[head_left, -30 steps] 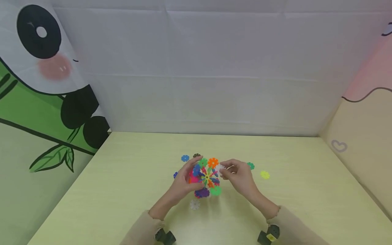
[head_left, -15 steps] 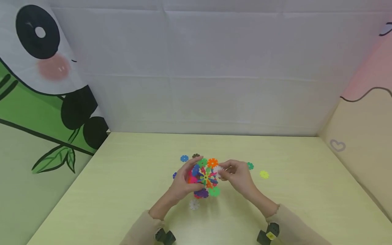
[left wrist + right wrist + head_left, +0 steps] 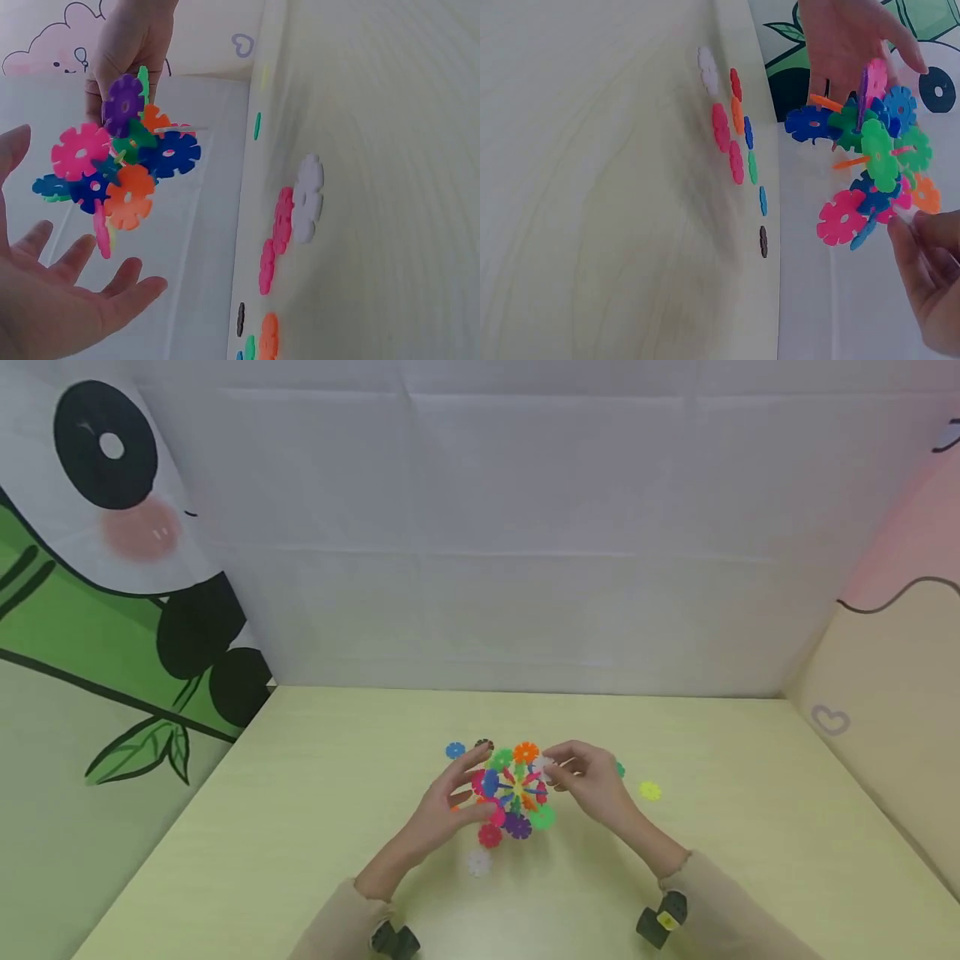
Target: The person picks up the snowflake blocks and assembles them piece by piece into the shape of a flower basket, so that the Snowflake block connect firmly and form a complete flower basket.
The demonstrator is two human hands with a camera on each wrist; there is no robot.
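Observation:
A ball-like cluster of colourful plastic snowflake discs, slotted into one another, is held above the table between my hands. My right hand pinches a white snowflake disc at the cluster's right side with thumb and fingertips. On the other side, my left hand is spread, fingers and thumb apart. In the left wrist view a gap shows between the left hand and the cluster. The right wrist view has the right fingertips at the cluster's lower edge; the white disc is hard to make out there.
Loose snowflake discs lie on the pale table: a white one and a red one in front, a blue one and a dark brown one behind, a yellow one at right. A white backdrop stands behind.
My left hand has let go of the cluster and moved slightly left. The cluster has turned and shifted a little to the right, still in my right hand, uncovering the red disc on the table.

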